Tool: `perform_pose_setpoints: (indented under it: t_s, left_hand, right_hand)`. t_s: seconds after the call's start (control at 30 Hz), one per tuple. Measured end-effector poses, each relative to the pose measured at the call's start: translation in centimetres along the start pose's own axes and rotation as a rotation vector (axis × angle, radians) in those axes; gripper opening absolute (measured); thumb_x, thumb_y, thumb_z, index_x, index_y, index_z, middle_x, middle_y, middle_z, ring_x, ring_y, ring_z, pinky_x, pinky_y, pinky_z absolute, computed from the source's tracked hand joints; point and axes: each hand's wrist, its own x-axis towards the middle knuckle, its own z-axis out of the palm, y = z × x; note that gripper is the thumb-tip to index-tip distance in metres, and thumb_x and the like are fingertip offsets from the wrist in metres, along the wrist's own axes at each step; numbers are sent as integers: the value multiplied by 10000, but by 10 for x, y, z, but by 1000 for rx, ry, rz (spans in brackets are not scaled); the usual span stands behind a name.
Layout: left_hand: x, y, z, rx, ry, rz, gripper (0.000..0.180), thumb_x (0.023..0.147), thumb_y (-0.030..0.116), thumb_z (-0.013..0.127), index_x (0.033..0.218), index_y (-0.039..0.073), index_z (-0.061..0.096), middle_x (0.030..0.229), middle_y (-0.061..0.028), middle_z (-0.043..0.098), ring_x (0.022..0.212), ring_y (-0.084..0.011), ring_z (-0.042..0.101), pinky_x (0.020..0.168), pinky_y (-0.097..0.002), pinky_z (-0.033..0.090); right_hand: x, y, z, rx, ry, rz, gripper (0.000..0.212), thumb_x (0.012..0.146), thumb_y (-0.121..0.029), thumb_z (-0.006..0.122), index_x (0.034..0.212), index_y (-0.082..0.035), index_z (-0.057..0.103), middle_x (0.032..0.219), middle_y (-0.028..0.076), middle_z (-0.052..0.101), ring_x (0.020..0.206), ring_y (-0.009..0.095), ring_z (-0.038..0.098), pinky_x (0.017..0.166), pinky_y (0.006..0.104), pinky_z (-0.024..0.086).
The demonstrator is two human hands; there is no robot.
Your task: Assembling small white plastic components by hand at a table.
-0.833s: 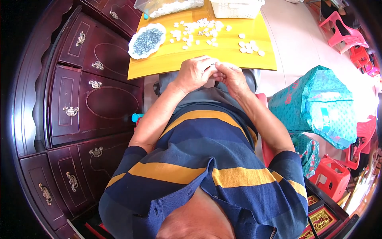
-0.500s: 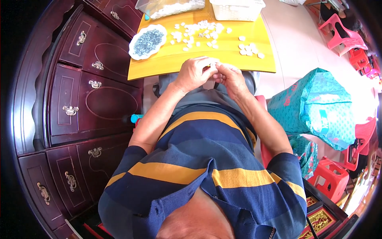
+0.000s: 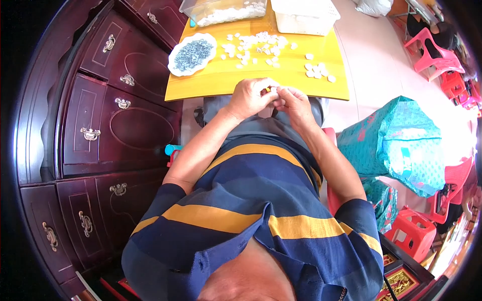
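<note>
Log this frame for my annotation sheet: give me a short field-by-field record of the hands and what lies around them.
left hand: fingers pinched, meeting the other hand at the near table edge
right hand: fingertips against the left's; any item held is too small to tell
yellow wooden table: bears everything below
small white pieces: scattered loosely
white plate of grey-blue bits: table's left side
clear plastic tub: far edge, holds white pieces
white basket: far edge, right of tub

the small piece [image 3: 271, 91] pinched between both hands' fingertips is too tiny to identify.
</note>
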Motion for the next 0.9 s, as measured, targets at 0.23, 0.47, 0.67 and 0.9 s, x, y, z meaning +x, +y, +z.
perform_pose_setpoints:
  t_s: [0.23,0.47,0.67,0.9]
  left_hand:
    - [-5,-19,-16,202,44,-116,315,829,227,721,1110,90,679,941,-117,689,806,-294,684,712,-393,552]
    - [13,-76,-29,515,177,-103,393,850,195,642,1235,117,643,1090,-153,647,981,-365,625,842,-470,521]
    - [19,-86,-21,609,200,-50,366,855,202,641,1212,121,655,1041,-151,631,963,-357,626,810,-477,513]
    - [39,-81,-9,643,121,-84,341,886,261,602,1186,117,678,1108,-147,612,1059,-331,577,892,-473,477]
  right_hand:
    - [0,-42,-20,-871,77,-174,294,929,-279,593,890,-12,709,794,98,726,672,182,665,630,333,532]
    - [4,-73,-55,-1553,373,-402,316,905,-297,573,851,-9,692,775,261,656,773,433,667,694,493,526]
    - [16,-86,-82,-1496,394,-339,312,921,-276,555,868,5,680,830,282,659,773,453,662,678,509,521]
    - [38,-81,-96,-1525,407,-381,287,902,-228,554,789,10,670,771,280,651,741,449,663,665,508,519]
